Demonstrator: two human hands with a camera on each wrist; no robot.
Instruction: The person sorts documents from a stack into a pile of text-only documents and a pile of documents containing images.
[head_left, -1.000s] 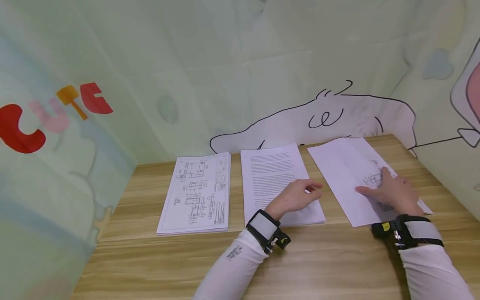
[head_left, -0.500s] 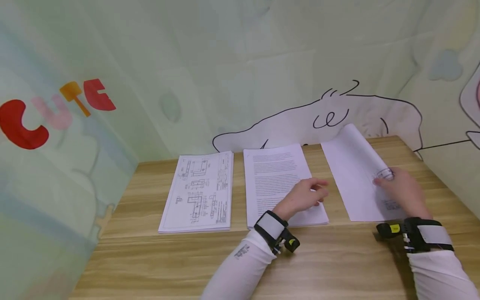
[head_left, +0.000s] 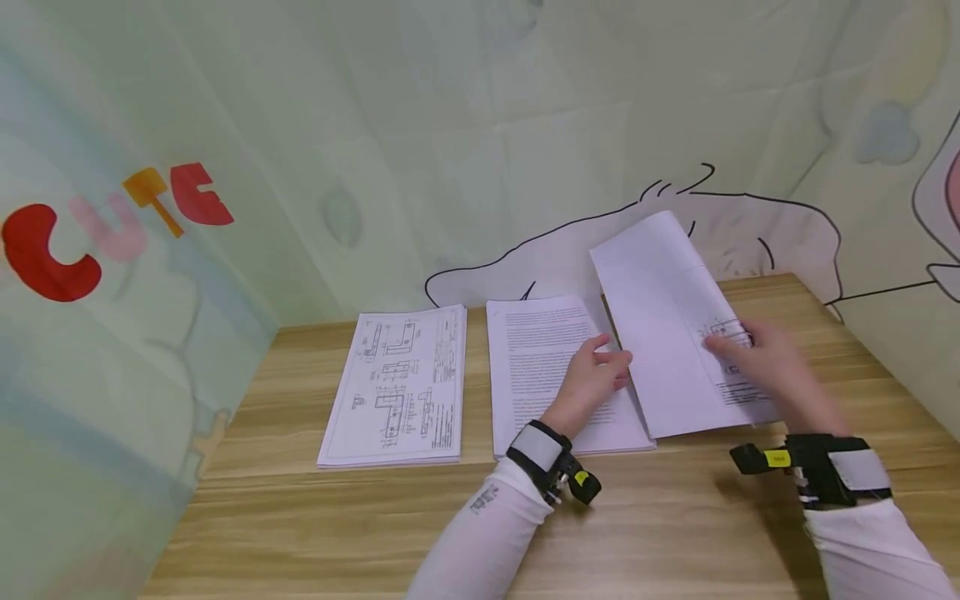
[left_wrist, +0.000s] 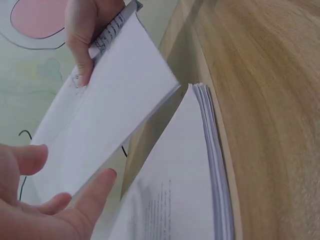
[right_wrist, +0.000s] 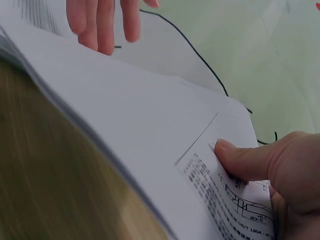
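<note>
My right hand (head_left: pixel 768 367) grips the right edge of a sheaf of paper (head_left: pixel 660 325) printed with a technical drawing, the thumb on top. The sheaf is raised off the table and bends along that edge, as the right wrist view shows of the sheaf (right_wrist: pixel 135 100). My left hand (head_left: pixel 591 385) hovers over the right side of a stack of text pages (head_left: pixel 540 333), its fingertips right at the sheaf's left edge. In the left wrist view, the left hand (left_wrist: pixel 55 210) has its fingers spread and loosely bent beside the sheaf (left_wrist: pixel 120 95).
Left of the text pages lies a neat stack of technical drawings (head_left: pixel 393 383). All of it is on a wood-grain table (head_left: pixel 315 525) set against a cloth backdrop (head_left: pixel 450 150) with cartoon prints. Both wrists wear black straps with small cameras.
My right hand has lifted the sheaf from the table's right side, curled it, and brought it leftward, up to the text pages. My left hand has moved slightly and now meets its left edge.
</note>
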